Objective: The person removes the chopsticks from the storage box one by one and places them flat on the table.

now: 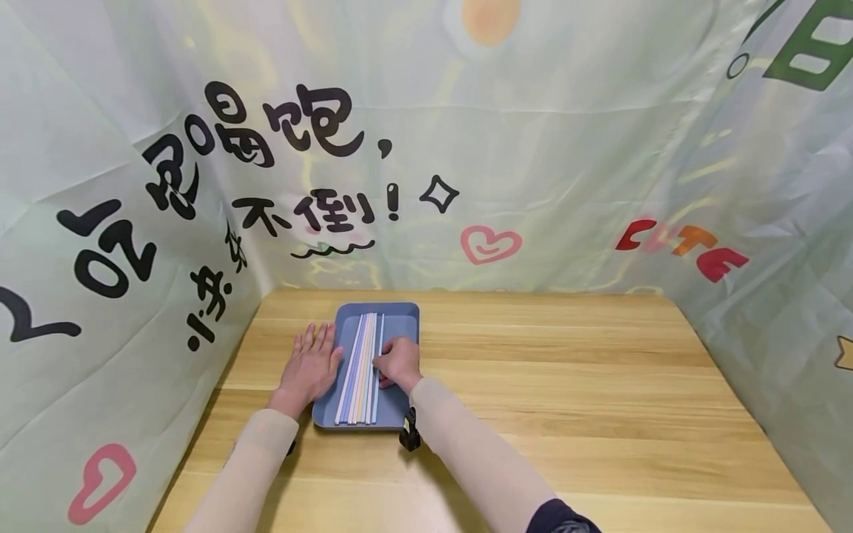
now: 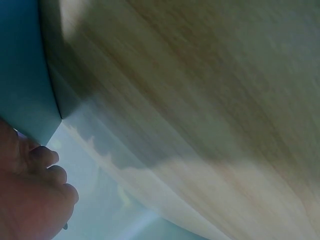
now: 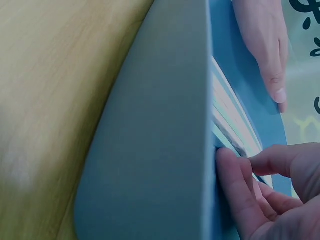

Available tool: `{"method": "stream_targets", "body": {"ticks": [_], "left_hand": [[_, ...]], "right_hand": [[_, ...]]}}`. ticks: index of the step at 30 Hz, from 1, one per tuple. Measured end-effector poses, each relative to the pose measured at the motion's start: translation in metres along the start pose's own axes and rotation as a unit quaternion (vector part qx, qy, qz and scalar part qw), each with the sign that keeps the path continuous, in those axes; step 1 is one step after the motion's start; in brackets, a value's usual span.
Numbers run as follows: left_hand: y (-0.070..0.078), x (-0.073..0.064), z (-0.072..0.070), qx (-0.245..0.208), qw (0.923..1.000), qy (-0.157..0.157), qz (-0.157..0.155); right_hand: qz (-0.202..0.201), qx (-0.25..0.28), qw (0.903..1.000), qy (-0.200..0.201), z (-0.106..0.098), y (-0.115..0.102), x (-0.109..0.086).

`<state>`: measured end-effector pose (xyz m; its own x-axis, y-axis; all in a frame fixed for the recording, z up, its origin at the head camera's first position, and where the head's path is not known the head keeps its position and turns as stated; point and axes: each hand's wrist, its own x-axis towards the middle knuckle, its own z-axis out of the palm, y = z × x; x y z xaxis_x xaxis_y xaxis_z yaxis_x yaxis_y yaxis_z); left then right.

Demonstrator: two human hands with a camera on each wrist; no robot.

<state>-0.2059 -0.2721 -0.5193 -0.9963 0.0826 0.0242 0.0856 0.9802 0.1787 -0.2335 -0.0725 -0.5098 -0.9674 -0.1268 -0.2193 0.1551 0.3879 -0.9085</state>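
Observation:
A blue-grey tray (image 1: pixel 406 318) holds a row of long, thin pastel strips (image 1: pixel 356 370) lying lengthwise, in blue, pink, white and yellow tones. My left hand (image 1: pixel 309 370) rests along the tray's left edge with its fingers straight and pointing away. Over the right side of the row, my right hand (image 1: pixel 400 363) pinches at a pale blue strip (image 1: pixel 377 389), which lies a little apart from the others. Thumb and fingertips meet at the strips in the right wrist view, behind the tray's raised wall (image 3: pixel 150 130). In the left wrist view the left hand's fingers (image 2: pixel 47 175) show beside the tray.
The tray stands on the left part of a wooden table (image 1: pixel 566 370). Printed fabric walls (image 1: pixel 566 148) enclose the table at the back and both sides. A small black device (image 1: pixel 409 431) sits at the right wrist, near the tray's front right corner.

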Motion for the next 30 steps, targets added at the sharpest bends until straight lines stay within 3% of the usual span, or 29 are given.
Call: {"method": "stream_targets", "body": {"ticks": [19,25,30], "left_hand": [[0.002,0.001,-0.001,0.005,1.0000,0.000,-0.005],[0.002,0.000,-0.001,-0.002,1.0000,-0.004,-0.006],[0.002,0.000,-0.001,-0.005,1.0000,-0.001,-0.008]], "right_hand": [[0.026,-0.054,0.9979,0.025,-0.001,-0.006,0.001],[0.038,-0.029,0.9988,0.006,-0.002,-0.007,0.002],[0.040,0.023,0.9988,-0.019,-0.007,-0.010,0.001]]}}
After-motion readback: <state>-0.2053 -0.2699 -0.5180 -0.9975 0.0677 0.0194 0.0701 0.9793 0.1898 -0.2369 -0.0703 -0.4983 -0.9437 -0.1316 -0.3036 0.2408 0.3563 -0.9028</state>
